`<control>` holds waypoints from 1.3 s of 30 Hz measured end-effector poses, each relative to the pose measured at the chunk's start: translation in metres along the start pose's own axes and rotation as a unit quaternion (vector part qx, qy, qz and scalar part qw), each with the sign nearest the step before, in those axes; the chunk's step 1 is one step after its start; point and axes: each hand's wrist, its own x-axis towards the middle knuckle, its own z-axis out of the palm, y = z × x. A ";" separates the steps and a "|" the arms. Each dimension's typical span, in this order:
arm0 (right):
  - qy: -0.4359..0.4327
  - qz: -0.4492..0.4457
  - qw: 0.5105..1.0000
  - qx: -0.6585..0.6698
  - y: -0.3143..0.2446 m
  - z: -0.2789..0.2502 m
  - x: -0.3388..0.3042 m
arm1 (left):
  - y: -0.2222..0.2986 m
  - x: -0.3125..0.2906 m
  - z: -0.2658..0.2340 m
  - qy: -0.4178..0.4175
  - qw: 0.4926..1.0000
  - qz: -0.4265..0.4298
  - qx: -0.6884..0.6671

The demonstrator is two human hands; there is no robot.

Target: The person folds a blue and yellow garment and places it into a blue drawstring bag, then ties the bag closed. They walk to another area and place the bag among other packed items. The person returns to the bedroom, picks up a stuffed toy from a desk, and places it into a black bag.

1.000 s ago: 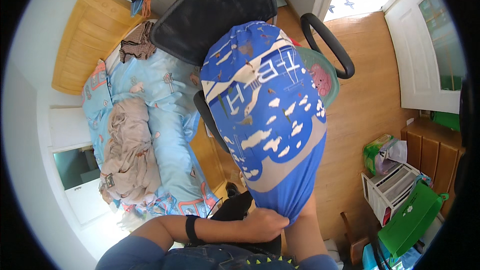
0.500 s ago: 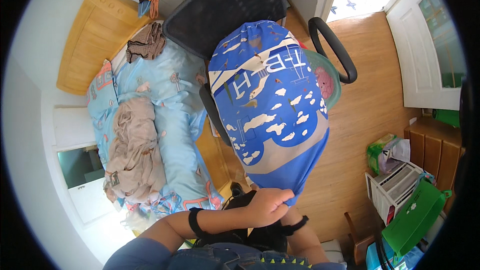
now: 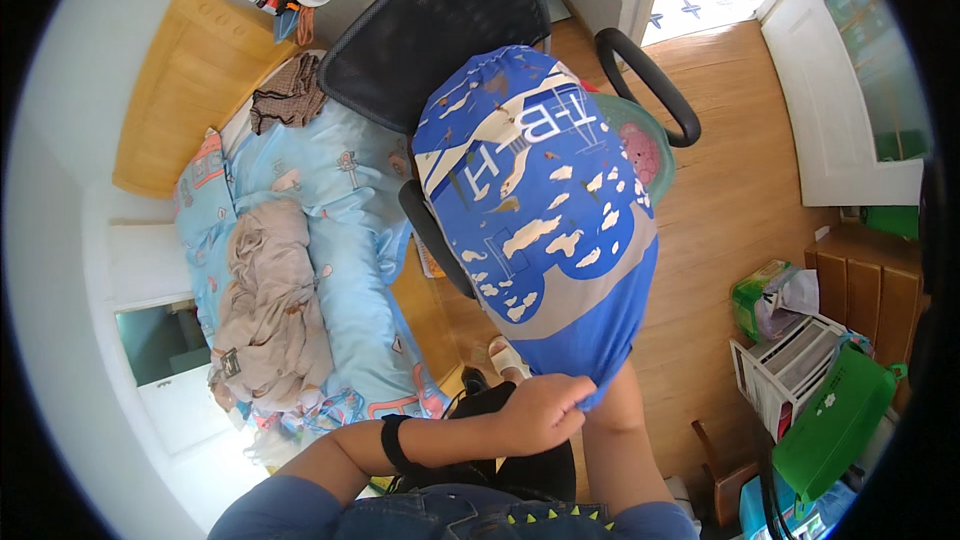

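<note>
A big blue printed cloth (image 3: pixel 540 200), with white patches and a grey band, lies rounded over the seat of a black office chair (image 3: pixel 440 30). Its near end narrows to a gathered corner. My left hand (image 3: pixel 548 415) is closed in a fist round that corner. My right arm (image 3: pixel 618 415) reaches up to the cloth's near right edge, where the hand disappears beneath or inside the fabric; its fingers are hidden. A black band (image 3: pixel 397 443) circles my left forearm.
Left of the chair stands a bed (image 3: pixel 350 230) with blue bedding and a crumpled beige cloth (image 3: pixel 270 310). Beyond the right armrest (image 3: pixel 650 85) is a green tub (image 3: pixel 660 165) with a pink figure. A white rack (image 3: pixel 790 370) and green bag (image 3: pixel 840 420) stand at right.
My right hand has moved forward and gone out of sight at the cloth's near right edge; its black band no longer shows. My left hand keeps hold of the corner. The cloth's near right side looks fuller.
</note>
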 end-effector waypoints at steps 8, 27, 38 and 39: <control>0.031 -0.090 0.990 -0.105 -0.005 0.038 0.059 | -0.001 -0.012 -0.014 -0.032 0.992 -0.117 -0.033; 0.032 0.071 0.953 -0.294 0.007 -0.046 -0.044 | -0.020 0.008 -0.066 0.116 0.906 -0.161 -0.374; 0.249 -0.017 0.900 -0.357 -0.057 -0.016 0.094 | -0.078 -0.051 -0.008 0.008 0.971 -0.118 0.206; 0.256 0.003 0.904 -0.342 -0.060 -0.013 0.092 | -0.089 -0.057 -0.009 0.036 0.969 -0.146 0.198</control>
